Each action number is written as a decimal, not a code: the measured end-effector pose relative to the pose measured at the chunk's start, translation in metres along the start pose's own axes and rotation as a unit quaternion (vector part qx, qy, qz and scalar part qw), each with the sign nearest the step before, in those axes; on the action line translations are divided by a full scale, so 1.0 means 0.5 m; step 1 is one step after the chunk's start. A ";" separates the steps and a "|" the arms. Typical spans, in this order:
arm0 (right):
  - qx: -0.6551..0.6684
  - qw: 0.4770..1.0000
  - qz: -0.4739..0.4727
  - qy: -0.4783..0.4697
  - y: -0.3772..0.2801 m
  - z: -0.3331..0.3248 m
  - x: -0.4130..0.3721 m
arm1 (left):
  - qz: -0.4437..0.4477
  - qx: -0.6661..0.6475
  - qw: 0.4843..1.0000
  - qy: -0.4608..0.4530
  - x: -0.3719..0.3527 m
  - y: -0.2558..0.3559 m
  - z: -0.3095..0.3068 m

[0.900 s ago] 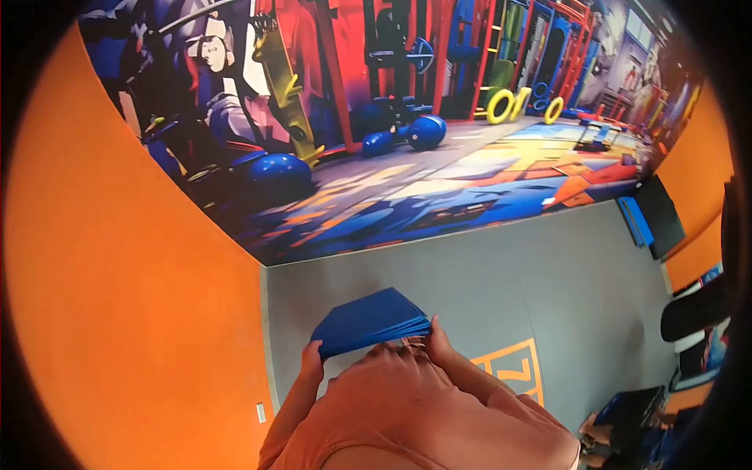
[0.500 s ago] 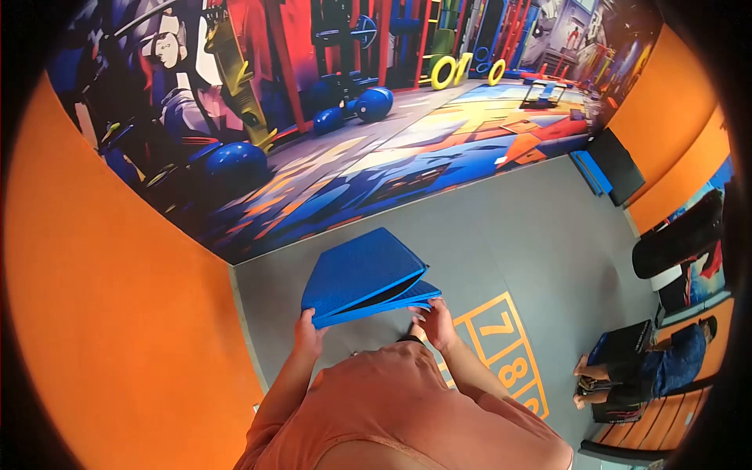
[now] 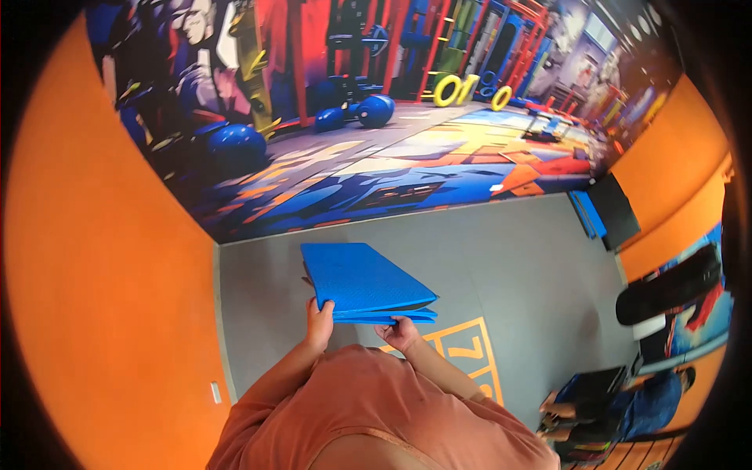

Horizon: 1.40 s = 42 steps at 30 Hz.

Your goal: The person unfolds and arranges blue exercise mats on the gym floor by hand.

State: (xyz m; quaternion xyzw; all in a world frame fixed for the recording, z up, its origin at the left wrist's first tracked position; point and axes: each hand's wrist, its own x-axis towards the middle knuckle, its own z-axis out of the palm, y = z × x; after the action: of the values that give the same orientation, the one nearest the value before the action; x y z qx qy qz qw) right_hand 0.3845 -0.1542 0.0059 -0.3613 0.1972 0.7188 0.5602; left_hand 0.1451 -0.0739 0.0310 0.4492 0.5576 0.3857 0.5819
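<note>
Mat [image 3: 364, 282] apparently above floor [image 3: 517, 266]

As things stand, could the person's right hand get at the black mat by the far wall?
Probably not: the right hand grips the folded blue mat, and the black mat stands far across the grey floor.

Folded blue exercise mat [image 3: 364, 283]: 1, centre.
Hands: 2, at 6 o'clock: left hand [image 3: 319, 323], right hand [image 3: 399, 335].
Mats leaning on the wall at 2 o'clock: 2: 1 blue mat [image 3: 587, 213], 1 black mat [image 3: 615, 210].
Black padded roll [image 3: 666, 286]: 1, at 3 o'clock.
Seated person [image 3: 619, 407]: 1, at 4 o'clock.
Wall socket [image 3: 215, 392]: 1, at 7 o'clock.
</note>
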 end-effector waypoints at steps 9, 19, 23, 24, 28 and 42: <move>-0.150 0.979 -0.132 0.040 -0.169 -0.185 -0.063 | -0.009 -0.254 0.953 0.165 -0.046 -0.013 -0.086; -0.003 0.922 -0.384 0.050 -0.656 -0.214 -0.238 | 0.163 -0.449 0.840 0.255 -0.148 0.106 -0.621; 0.152 0.882 -0.445 -0.034 -0.778 -0.282 -0.320 | 0.184 -0.544 0.765 0.292 -0.135 0.085 -0.773; 0.172 0.870 -0.460 -0.038 -0.794 -0.301 -0.347 | 0.183 -0.544 0.767 0.287 -0.134 0.088 -0.801; 0.124 0.833 -0.535 -0.064 -0.813 -0.318 -0.514 | 0.203 -0.543 0.741 0.338 -0.123 0.114 -0.947; 0.041 0.786 -0.615 0.041 -0.601 -0.023 -0.829 | -0.152 -0.366 0.908 0.132 0.086 0.106 -0.677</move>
State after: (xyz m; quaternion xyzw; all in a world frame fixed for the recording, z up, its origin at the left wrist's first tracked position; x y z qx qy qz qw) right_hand 0.7190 -0.3486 0.3416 -0.4120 -0.0147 0.1977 0.8893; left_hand -0.1854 0.0141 0.0771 0.0591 0.5105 0.5251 0.6783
